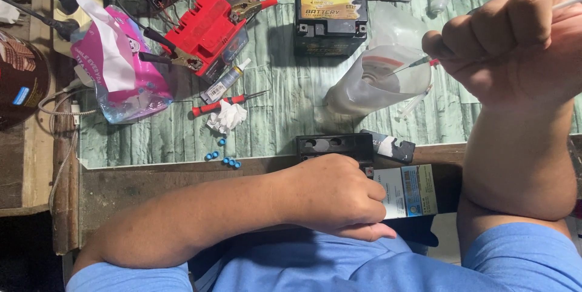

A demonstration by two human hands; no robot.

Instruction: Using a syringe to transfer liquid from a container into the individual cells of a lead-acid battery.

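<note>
left hand (332,198) rests on black battery (335,146); right hand (515,40) grips syringe (412,65).

Red battery (209,25) at eleven o'clock, black battery (330,23) with a yellow label at twelve. Pink-and-white bag (118,65) at ten. Red-handled screwdriver (225,103) beside white crumpled tissue (227,116); small blue caps (222,157) below. Green wood-grain table cover (285,98). Blue shirt (315,265) at six.
</note>
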